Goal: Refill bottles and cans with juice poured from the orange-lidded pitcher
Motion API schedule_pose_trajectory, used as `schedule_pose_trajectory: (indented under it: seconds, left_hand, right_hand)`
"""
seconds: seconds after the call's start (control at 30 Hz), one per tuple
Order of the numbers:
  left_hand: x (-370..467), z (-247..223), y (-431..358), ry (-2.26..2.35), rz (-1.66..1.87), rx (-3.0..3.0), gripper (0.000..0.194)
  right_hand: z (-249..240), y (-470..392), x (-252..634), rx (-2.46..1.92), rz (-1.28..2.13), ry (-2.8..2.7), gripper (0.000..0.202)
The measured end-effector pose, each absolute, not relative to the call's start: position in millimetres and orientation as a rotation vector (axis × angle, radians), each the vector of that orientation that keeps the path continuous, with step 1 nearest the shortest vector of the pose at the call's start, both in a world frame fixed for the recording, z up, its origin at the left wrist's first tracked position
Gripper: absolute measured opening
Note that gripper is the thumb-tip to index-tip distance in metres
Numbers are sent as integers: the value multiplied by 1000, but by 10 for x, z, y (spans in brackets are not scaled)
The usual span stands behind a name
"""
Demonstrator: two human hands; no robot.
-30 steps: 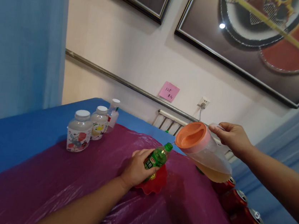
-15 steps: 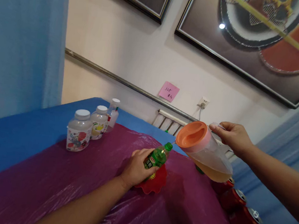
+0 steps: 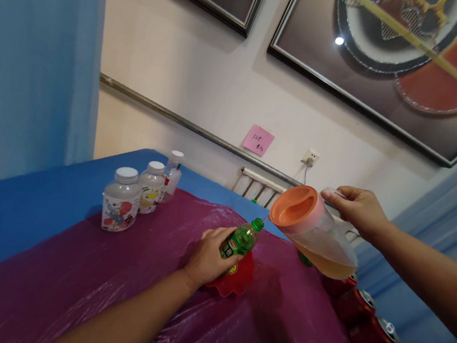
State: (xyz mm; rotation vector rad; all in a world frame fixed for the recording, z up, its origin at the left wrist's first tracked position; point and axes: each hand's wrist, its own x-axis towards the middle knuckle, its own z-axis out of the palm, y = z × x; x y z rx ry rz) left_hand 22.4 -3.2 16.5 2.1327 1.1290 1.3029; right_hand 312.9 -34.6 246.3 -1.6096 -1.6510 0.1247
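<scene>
My left hand (image 3: 211,256) is wrapped round a green bottle (image 3: 244,239), which leans to the right above a red scalloped dish (image 3: 236,282). To the right, my right hand (image 3: 358,208) grips the handle of a clear pitcher (image 3: 323,245) with an orange lid (image 3: 294,206). The pitcher is tilted left, pale yellowish liquid lies in its lower side, and its spout is close to the bottle's mouth. A thin stream seems to show between them, but it is too small to be certain.
Three white-capped containers, the nearest a labelled jar (image 3: 121,203), stand at the left. Several red cans (image 3: 374,337) line the right edge of the purple sheet (image 3: 116,285). Behind are a blue table surface (image 3: 21,214), a metal pipe (image 3: 184,124) and a wall socket (image 3: 311,158).
The pitcher in my right hand has shifted very slightly to the right. My left hand and the bottle look unmoved.
</scene>
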Motion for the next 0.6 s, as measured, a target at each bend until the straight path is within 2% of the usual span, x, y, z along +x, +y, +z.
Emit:
schedule_pose_trajectory:
  seconds: [0.6]
  left_hand:
    - [222,145,-32,1122,1335,2121,58]
  right_hand:
    - [2478,-354,3157,-1633,133,-1623,60]
